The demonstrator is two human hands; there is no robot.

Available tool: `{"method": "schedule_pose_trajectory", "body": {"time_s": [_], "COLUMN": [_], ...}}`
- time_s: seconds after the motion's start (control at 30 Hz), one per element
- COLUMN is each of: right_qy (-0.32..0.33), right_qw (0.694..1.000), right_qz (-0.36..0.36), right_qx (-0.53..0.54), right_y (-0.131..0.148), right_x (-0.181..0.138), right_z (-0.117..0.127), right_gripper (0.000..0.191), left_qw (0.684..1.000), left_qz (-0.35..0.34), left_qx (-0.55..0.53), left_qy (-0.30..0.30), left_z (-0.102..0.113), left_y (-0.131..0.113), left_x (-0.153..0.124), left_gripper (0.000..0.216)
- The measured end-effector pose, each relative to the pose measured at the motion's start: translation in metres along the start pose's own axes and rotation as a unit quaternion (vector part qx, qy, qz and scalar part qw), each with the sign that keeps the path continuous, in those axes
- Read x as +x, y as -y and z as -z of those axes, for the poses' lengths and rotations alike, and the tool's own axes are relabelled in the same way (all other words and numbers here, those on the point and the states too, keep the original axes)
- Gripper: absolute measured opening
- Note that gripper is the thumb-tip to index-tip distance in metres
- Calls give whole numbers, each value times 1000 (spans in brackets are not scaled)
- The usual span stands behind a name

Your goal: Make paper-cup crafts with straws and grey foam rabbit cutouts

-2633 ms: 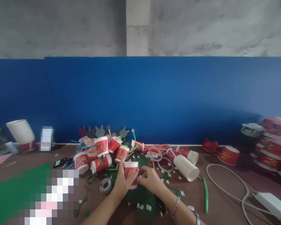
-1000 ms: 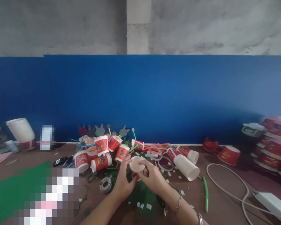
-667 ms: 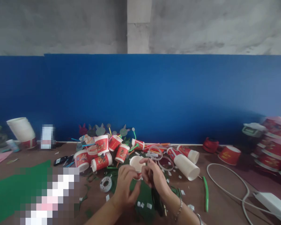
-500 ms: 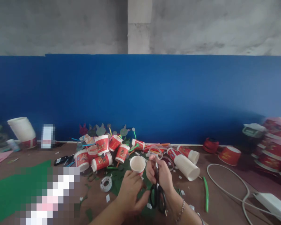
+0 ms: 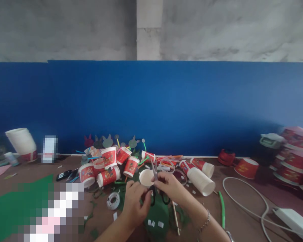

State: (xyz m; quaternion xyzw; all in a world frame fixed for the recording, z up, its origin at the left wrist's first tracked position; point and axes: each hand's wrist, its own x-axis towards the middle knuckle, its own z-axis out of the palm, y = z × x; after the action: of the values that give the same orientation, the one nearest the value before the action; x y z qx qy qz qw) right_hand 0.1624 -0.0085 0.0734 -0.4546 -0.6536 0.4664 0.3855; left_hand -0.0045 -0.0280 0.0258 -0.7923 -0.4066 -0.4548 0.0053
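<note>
A pair of scissors (image 5: 154,174) points upward with its blades slightly apart. My right hand (image 5: 168,185) grips it near the pivot, and the black handle loops hang below. Curled at the left loop are the fingers and thumb of my left hand (image 5: 137,200), seemingly holding it. Just behind the hands stands a paper cup (image 5: 145,177), mouth up, its right rim partly covered by the blades and fingers. Beneath the hands lies dark green sheet material (image 5: 155,215) with small white scraps, and a thin wooden stick (image 5: 175,218) rests to its right.
Red-printed paper cups (image 5: 108,176) are heaped behind left. A tape roll (image 5: 113,201) lies left of my hand. Cup stacks (image 5: 200,181), a green tube (image 5: 221,210), a white cable (image 5: 242,181) and a power strip (image 5: 295,220) are at right. A blue wall panel (image 5: 151,107) bounds the back.
The scissors have moved up and left and their blades have opened somewhat. My right hand has shifted toward the cup, and my left fingers have come to the handle. The wooden stick now shows.
</note>
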Motion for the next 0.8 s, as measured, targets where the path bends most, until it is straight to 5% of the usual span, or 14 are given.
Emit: {"method": "schedule_pose_trajectory", "body": {"time_s": [0.2,0.33,0.43,0.6,0.8], "right_qy": [25,-1,70,228,234], "right_qw": [998,995,990,961,959], "right_qz": [-27,-85,-122,-154,-159], "right_qx": [48,49,34,5,-18], "right_y": [3,-2,-9,-16,-25], "right_x": [-1,1,-1,-7,-3], "right_z": [10,14,25,40,34], "right_gripper": [23,31,29,25,23], "left_qw": [999,997,998,995,992], "left_qz": [-18,23,40,72,73], "left_qx": [-44,-50,-41,-64,-97], "left_qy": [5,-52,-27,20,27], "left_z": [-2,-5,-10,-18,-20], "left_y": [4,16,25,31,34], "left_x": [-3,-5,-5,-5,-4], "left_gripper": [13,20,35,11,8]}}
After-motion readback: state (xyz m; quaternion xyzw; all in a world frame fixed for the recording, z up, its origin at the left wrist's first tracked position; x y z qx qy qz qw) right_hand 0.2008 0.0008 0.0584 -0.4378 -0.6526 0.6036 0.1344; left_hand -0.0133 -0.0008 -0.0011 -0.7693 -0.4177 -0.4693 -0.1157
